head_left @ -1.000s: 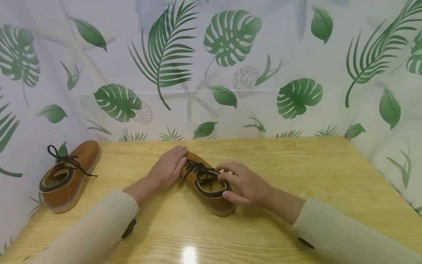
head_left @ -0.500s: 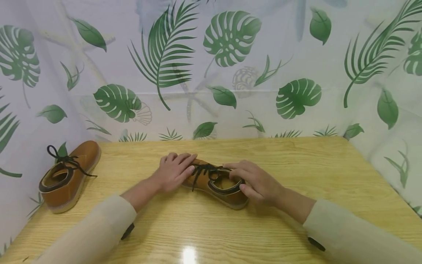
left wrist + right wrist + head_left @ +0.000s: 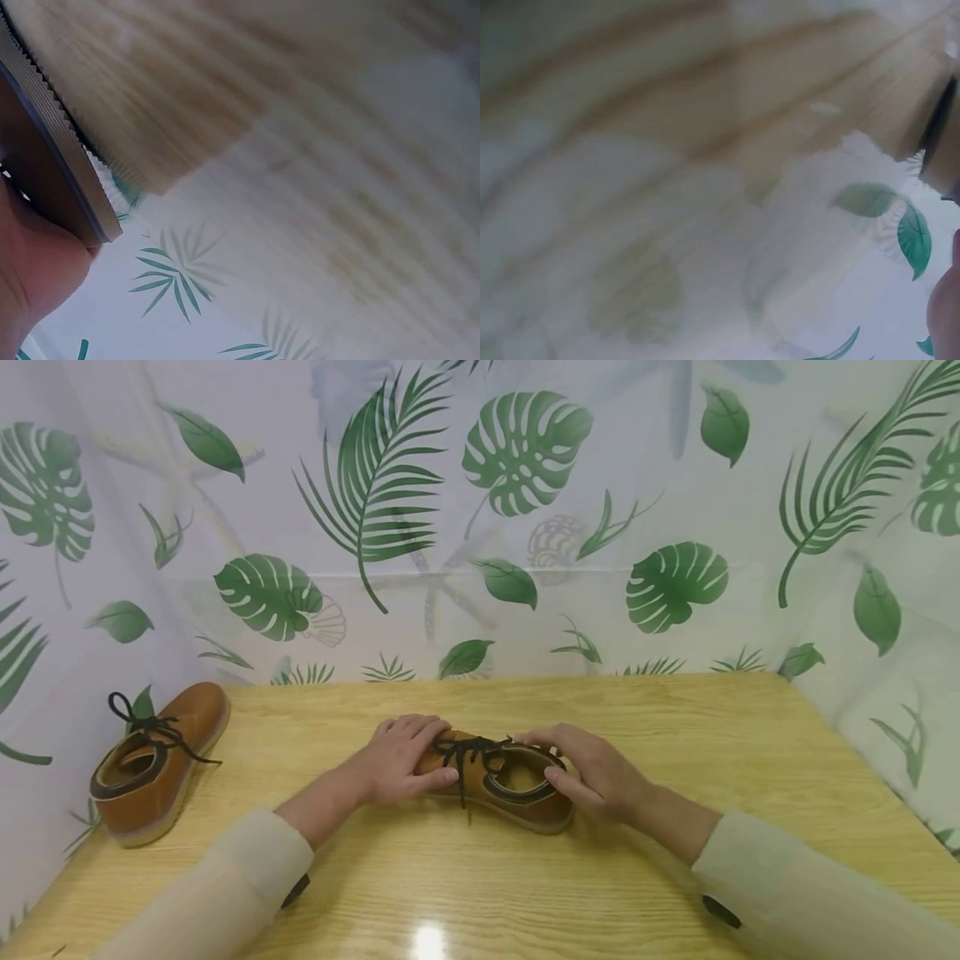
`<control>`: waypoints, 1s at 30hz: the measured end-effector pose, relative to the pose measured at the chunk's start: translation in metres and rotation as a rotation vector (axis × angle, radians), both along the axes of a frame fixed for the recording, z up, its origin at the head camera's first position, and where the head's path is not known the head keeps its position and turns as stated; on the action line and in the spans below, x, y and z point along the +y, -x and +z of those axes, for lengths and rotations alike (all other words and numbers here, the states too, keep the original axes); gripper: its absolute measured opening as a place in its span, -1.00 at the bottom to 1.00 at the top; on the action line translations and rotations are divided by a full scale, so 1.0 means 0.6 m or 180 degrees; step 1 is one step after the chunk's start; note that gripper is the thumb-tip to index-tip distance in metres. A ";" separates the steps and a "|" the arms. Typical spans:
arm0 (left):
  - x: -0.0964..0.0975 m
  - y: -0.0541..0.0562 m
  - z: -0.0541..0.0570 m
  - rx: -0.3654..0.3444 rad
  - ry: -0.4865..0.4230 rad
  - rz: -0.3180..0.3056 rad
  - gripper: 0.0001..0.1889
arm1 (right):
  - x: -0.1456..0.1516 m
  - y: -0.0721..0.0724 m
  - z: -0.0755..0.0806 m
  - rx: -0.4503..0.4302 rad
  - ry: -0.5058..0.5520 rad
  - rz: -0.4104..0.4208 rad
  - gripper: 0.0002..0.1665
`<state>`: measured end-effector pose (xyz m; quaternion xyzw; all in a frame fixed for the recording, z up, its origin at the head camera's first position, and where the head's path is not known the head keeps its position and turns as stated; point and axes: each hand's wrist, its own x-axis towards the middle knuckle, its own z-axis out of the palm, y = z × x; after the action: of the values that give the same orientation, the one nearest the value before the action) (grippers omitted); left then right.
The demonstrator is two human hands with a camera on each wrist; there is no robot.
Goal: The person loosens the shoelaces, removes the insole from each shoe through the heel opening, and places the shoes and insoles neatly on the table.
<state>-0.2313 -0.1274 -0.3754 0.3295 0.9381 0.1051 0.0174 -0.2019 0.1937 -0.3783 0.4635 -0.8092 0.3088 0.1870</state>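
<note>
A brown leather lace-up shoe [image 3: 536, 810] with black laces [image 3: 471, 747] sits sole down mid-table, toe to the left and heel to the right. My left hand [image 3: 397, 766] grips its toe, with the thumb on the near side and fingers over the top. At the heel end, my right hand [image 3: 596, 775] holds the dark collar between thumb and fingers. The left wrist view catches the shoe's ridged sole edge [image 3: 79, 169] beside the hand [image 3: 45, 270]. Only a sliver of shoe [image 3: 946, 154] and hand [image 3: 946, 311] enters the right wrist view.
A matching brown shoe [image 3: 161, 772] with tied black laces stands at the table's left edge, toe pointing away. The wooden table [image 3: 375, 877] meets a white cloth [image 3: 570, 610] printed with green leaves at the back and sides.
The gripped shoe has turned from a diagonal to nearly sideways, its heel swinging right. Both hands have moved with it, and the left thumb now lies along its near side.
</note>
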 end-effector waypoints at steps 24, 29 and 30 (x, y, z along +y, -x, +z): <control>0.028 -0.024 -0.004 0.0006 -0.0112 0.0069 -0.20 | -0.034 0.039 0.059 -0.0877 -0.0688 -0.0003 -0.85; 0.029 -0.023 -0.011 0.0229 -0.0120 -0.0095 -0.17 | -0.029 0.032 0.058 -0.1148 -0.0322 -0.0215 -0.96; 0.029 -0.023 -0.012 0.0254 -0.0116 -0.0104 -0.17 | -0.028 0.033 0.059 -0.1196 -0.0329 -0.0258 -0.96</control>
<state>-0.2175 -0.1101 -0.3827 0.3489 0.9305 0.1087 -0.0243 -0.2214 0.1770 -0.3429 0.3737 -0.8627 0.3401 0.0209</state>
